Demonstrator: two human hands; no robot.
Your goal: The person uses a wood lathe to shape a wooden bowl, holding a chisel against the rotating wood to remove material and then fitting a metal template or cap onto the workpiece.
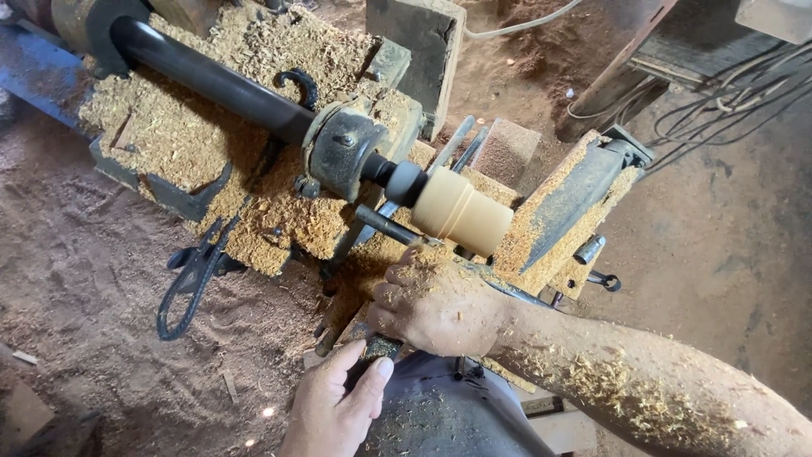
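A pale, round wooden piece [461, 211] is mounted on the end of a black lathe shaft [211, 80] that runs through a grey metal bearing block [342, 148]. My right hand [436, 309], dusted with shavings, is shut on a dark metal turning tool just below the wooden piece. The tool's tip [423, 239] meets the underside of the wood. My left hand [334, 406] grips the tool's handle end [378, 345] close to my knee. Most of the tool's shaft is hidden under my right hand.
Thick sawdust [186, 135] covers the lathe bed and the earth floor. Black calipers [190, 283] hang off the bed's front edge. A wooden block [419, 42] stands behind the bearing block. Cables [727, 93] trail at the upper right. A slanted metal rest [575, 199] sits right of the wooden piece.
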